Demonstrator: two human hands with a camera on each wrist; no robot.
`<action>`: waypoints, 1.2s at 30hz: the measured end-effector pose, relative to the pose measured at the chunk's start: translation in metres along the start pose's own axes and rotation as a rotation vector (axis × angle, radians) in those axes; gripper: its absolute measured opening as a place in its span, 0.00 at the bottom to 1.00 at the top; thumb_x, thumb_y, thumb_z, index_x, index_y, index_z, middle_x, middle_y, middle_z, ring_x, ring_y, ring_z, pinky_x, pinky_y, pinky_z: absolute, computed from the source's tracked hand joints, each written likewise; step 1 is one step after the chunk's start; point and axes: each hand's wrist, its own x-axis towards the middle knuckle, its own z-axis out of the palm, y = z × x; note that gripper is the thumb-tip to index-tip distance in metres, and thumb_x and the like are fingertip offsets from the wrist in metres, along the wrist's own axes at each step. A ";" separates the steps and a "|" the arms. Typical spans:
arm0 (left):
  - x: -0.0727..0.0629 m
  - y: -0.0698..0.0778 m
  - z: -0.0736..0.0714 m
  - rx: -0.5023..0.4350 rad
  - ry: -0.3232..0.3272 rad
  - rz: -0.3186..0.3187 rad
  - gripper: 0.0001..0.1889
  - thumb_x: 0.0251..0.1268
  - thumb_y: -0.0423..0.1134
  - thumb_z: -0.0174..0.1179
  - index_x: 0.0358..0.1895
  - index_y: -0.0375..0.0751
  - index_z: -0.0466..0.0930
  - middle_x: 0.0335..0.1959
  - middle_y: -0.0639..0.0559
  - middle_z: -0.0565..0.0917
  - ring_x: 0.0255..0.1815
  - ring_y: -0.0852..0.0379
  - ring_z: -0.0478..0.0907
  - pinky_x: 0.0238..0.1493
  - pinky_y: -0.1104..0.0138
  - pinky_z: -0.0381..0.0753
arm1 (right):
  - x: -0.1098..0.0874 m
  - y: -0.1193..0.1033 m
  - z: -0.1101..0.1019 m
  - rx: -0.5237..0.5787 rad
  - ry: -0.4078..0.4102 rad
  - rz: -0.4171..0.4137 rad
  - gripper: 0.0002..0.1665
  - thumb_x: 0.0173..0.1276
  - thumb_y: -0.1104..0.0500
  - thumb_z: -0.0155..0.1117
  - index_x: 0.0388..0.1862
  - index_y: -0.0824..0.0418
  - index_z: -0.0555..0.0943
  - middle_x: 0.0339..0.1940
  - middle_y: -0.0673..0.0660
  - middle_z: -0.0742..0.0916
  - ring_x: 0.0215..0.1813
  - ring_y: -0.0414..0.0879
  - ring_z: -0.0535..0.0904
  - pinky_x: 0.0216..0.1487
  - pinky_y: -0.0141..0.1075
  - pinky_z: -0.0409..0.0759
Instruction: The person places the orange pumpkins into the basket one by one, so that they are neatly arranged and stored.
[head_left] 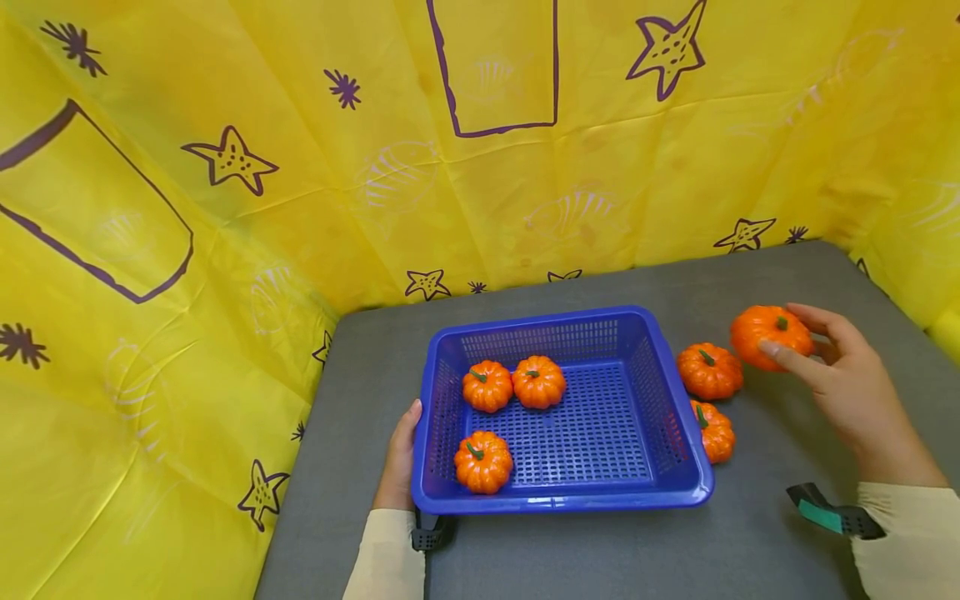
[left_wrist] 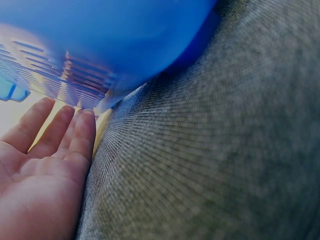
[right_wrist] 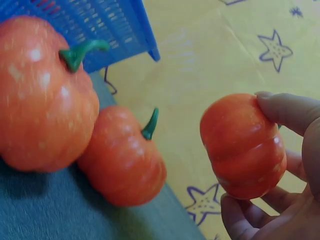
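Note:
A blue plastic basket [head_left: 555, 503] stands on the grey table, with three small orange pumpkins inside: two side by side at the back left, one pumpkin [head_left: 483, 462] at the front left. My left hand [head_left: 401, 458] lies along the basket's left wall; in the left wrist view its fingers [left_wrist: 82, 137] are straight, tips at the slotted side. My right hand [head_left: 855, 383] holds another orange pumpkin [head_left: 761, 329] between thumb and fingers, raised over the table to the basket's right. The right wrist view shows this pumpkin [right_wrist: 242, 147] gripped at its ends.
Beside the basket's right wall sit two more pumpkins, a back one [head_left: 711, 372] and a front one [head_left: 717, 435] partly hidden by the rim. Yellow cloth [head_left: 480, 208] with purple starfish drawings hangs behind and at both sides of the grey table [head_left: 525, 558].

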 end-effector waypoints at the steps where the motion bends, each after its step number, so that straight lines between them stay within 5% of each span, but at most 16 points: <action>1: 0.000 0.000 0.000 0.000 0.002 -0.001 0.35 0.85 0.62 0.46 0.78 0.37 0.69 0.61 0.41 0.84 0.56 0.46 0.85 0.58 0.54 0.85 | -0.001 -0.002 0.001 -0.007 -0.007 -0.007 0.39 0.77 0.58 0.74 0.83 0.48 0.72 0.60 0.37 0.76 0.50 0.32 0.77 0.43 0.18 0.73; 24: -0.002 0.001 0.000 0.004 0.005 -0.025 0.38 0.83 0.64 0.48 0.79 0.37 0.68 0.64 0.40 0.83 0.59 0.45 0.84 0.61 0.52 0.84 | -0.018 -0.036 0.041 0.027 -0.131 -0.195 0.38 0.74 0.69 0.73 0.80 0.59 0.73 0.61 0.41 0.81 0.51 0.34 0.82 0.49 0.20 0.79; 36: -0.001 0.001 0.000 -0.004 0.000 -0.018 0.36 0.83 0.64 0.48 0.77 0.38 0.71 0.62 0.41 0.84 0.57 0.47 0.84 0.59 0.54 0.84 | -0.029 -0.050 0.060 0.058 -0.212 -0.222 0.40 0.73 0.70 0.74 0.80 0.62 0.71 0.60 0.51 0.82 0.49 0.38 0.86 0.49 0.24 0.82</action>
